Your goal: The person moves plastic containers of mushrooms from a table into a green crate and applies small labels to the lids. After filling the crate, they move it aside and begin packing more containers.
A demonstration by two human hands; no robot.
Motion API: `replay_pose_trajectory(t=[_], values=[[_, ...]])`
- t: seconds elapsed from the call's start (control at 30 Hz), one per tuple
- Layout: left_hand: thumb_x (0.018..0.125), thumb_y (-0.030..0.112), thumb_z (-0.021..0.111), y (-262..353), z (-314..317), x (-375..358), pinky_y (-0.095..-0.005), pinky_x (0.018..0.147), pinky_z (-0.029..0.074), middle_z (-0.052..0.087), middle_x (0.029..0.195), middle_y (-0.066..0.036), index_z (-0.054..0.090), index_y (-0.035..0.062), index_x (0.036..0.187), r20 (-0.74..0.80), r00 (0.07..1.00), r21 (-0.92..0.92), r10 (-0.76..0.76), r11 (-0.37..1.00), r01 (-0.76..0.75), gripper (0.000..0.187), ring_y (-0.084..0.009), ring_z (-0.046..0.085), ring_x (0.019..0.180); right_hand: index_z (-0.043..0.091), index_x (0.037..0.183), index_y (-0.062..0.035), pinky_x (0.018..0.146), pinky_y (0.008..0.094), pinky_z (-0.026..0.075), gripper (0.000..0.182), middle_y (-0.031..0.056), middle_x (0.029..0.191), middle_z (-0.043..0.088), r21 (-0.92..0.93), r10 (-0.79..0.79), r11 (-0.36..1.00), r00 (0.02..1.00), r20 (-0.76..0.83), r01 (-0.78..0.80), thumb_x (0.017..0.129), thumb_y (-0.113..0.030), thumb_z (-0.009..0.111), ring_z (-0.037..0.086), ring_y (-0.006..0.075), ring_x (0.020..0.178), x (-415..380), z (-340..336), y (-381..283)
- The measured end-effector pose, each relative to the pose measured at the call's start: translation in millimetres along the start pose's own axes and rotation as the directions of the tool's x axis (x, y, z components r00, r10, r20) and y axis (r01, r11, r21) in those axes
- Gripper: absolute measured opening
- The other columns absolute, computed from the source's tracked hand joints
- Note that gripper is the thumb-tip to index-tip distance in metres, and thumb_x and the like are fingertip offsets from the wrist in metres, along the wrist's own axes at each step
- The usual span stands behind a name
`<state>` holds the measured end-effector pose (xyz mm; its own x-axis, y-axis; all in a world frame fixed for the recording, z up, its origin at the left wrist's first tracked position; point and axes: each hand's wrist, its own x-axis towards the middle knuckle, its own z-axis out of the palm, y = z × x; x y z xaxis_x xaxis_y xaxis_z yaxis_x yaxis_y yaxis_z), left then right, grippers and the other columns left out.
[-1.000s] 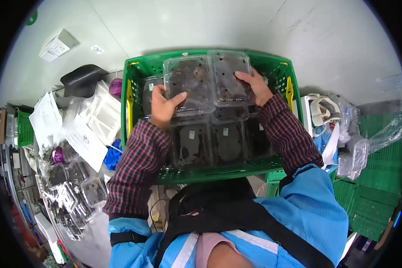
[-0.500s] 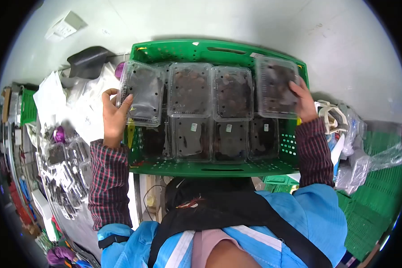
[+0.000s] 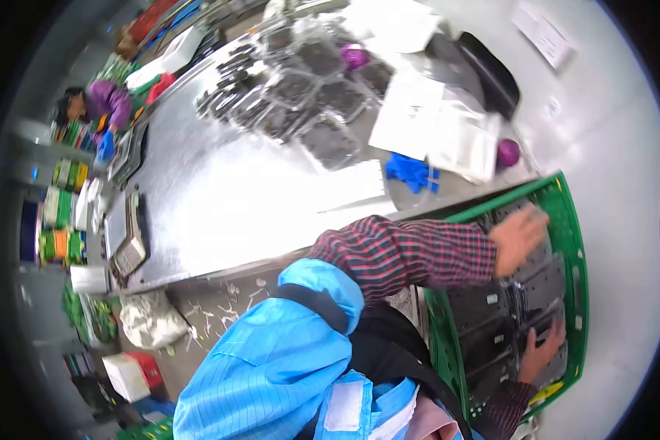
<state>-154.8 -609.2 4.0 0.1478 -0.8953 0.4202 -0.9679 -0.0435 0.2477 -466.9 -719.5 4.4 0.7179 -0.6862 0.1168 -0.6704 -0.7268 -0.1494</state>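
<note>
In the head view, a green crate [image 3: 578, 279] at the right holds clear plastic boxes with dark contents, packed in rows. My left hand [image 3: 519, 238], slightly blurred, lies over a box at the crate's far end with its fingers stretched out. Beneath its palm the box is mostly hidden. My right hand [image 3: 541, 356] rests on another lidded plastic box [image 3: 554, 370] nearer the lower end, thumb and fingers apart. Small pale labels show on some boxes, such as one plastic box [image 3: 477, 301] in the row closer to my body.
A shiny metal table [image 3: 198, 220] beside the crate carries several clear boxes [image 3: 330, 139], white papers [image 3: 407, 114], a blue glove [image 3: 412, 172] and scales [image 3: 125, 235]. A person in purple [image 3: 110, 103] is at the table's far side. A white sack [image 3: 152, 320] sits below.
My view has swung left, bringing the metal table into sight. The two boxes that were held up now appear down in the crate, and both hands have lowered onto the boxes.
</note>
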Motion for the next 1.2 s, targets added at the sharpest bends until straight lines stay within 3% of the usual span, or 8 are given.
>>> replay_pose_trajectory(t=[0.1, 0.2, 0.3, 0.57, 0.77, 0.9, 1.03, 1.2], values=[[0.075, 0.022, 0.069, -36.7, -102.2, -57.2, -0.0477, 0.108, 0.031, 0.047, 0.132, -0.019, 0.061, 0.0078, 0.112, -0.22, 0.974, -0.423, 0.055, 0.894, -0.146, 0.04, -0.0367, 0.036, 0.13, 0.043, 0.135, -0.001, 0.108, 0.0415, 0.029, 0.057, 0.0177, 0.14, 0.04, 0.336, 0.143, 0.934, 0.989, -0.046, -0.12, 0.085, -0.02, 0.063, 0.036, 0.0327, 0.131, 33.7, -3.5, -26.0], [0.073, 0.015, 0.071, -128.1, -154.8, -140.5, -0.0413, 0.089, 0.044, 0.06, 0.112, -0.015, 0.065, 0.0046, 0.101, -0.256, 0.9, -0.507, -0.352, 0.842, 0.185, 0.03, -0.0344, 0.055, 0.103, 0.047, 0.131, 0.0001, 0.105, 0.0396, 0.032, 0.052, 0.016, 0.137, 0.044, 0.576, 0.102, 0.814, 0.995, -0.016, -0.074, 0.085, -0.017, 0.063, 0.041, 0.029, 0.127, 70.3, -26.4, -113.1], [0.08, 0.016, 0.07, -238.9, -229.9, -254.0, -0.0368, 0.086, 0.049, 0.064, 0.105, -0.015, 0.065, 0.0034, 0.106, 0.006, 0.708, -0.424, -0.707, 0.639, 0.642, 0.029, -0.0297, 0.061, 0.098, 0.05, 0.127, -0.0004, 0.103, 0.038, 0.034, 0.05, 0.0143, 0.134, 0.046, 0.554, -0.174, 0.815, 0.983, -0.05, 0.172, 0.082, -0.016, 0.064, 0.043, 0.0267, 0.125, 111.9, -28.5, -237.9], [0.079, 0.018, 0.067, -504.9, -305.4, -508.7, -0.0398, 0.088, 0.048, 0.065, 0.107, -0.016, 0.062, 0.0056, 0.111, -0.112, 0.419, -0.066, -0.901, 0.428, 0.901, 0.034, -0.0334, 0.061, 0.101, 0.059, 0.115, -0.0031, 0.102, 0.0398, 0.035, 0.042, 0.0186, 0.123, 0.052, 0.493, -0.767, 0.544, 0.641, -0.035, 0.679, 0.079, -0.021, 0.069, 0.046, 0.0343, 0.119, 253.8, 95.9, -583.2], [0.077, 0.027, 0.071, -626.8, -323.8, -550.9, -0.0401, 0.095, 0.044, 0.054, 0.125, -0.018, 0.055, 0.0044, 0.122, -0.125, 0.323, 0.065, -0.938, 0.317, 0.946, 0.053, -0.034, 0.054, 0.113, 0.058, 0.118, -0.0029, 0.096, 0.041, 0.04, 0.051, 0.0188, 0.117, 0.055, 0.421, -0.764, 0.599, 0.643, 0.047, 0.681, 0.077, -0.029, 0.071, 0.05, 0.0365, 0.111, 321.9, 183.2, -740.7], [0.065, 0.042, 0.08, -672.5, -315.8, -557.6, -0.038, 0.101, 0.042, 0.048, 0.132, -0.023, 0.05, -0.0003, 0.125, -0.16, 0.461, 0.309, -0.873, 0.4, 0.863, 0.08, -0.0353, 0.051, 0.119, 0.049, 0.127, -0.0019, 0.096, 0.0413, 0.041, 0.078, 0.0234, 0.118, 0.053, 0.401, -0.74, 0.652, 0.654, 0.156, 0.643, 0.066, -0.041, 0.079, 0.051, 0.0362, 0.111, 329.8, 212.0, -767.0], [0.058, 0.046, 0.085, -696.7, -336.5, -541.1, -0.0362, 0.093, 0.046, 0.064, 0.108, -0.023, 0.052, -0.0076, 0.122, 0.14, 0.254, 0.193, -0.957, 0.278, 0.941, 0.09, -0.031, 0.062, 0.103, 0.04, 0.135, -0.0014, 0.092, 0.0357, 0.044, 0.088, 0.019, 0.111, 0.056, 0.374, -0.61, 0.791, 0.665, 0.431, 0.483, 0.064, -0.031, 0.085, 0.056, 0.0263, 0.106, 329.9, 193.3, -772.5], [0.068, 0.048, 0.079, -699.5, -327.0, -584.4, -0.0319, 0.078, 0.048, 0.066, 0.096, -0.015, 0.059, -0.0101, 0.107, 0.426, 0.107, -0.137, -0.898, 0.054, 0.989, 0.073, -0.0189, 0.062, 0.088, 0.029, 0.141, -0.003, 0.082, 0.0296, 0.047, 0.089, 0.0103, 0.1, 0.062, 0.659, -0.48, 0.683, 0.487, 0.73, -0.315, 0.071, -0.018, 0.082, 0.061, 0.0173, 0.09, 304.6, 192.4, -747.7]])
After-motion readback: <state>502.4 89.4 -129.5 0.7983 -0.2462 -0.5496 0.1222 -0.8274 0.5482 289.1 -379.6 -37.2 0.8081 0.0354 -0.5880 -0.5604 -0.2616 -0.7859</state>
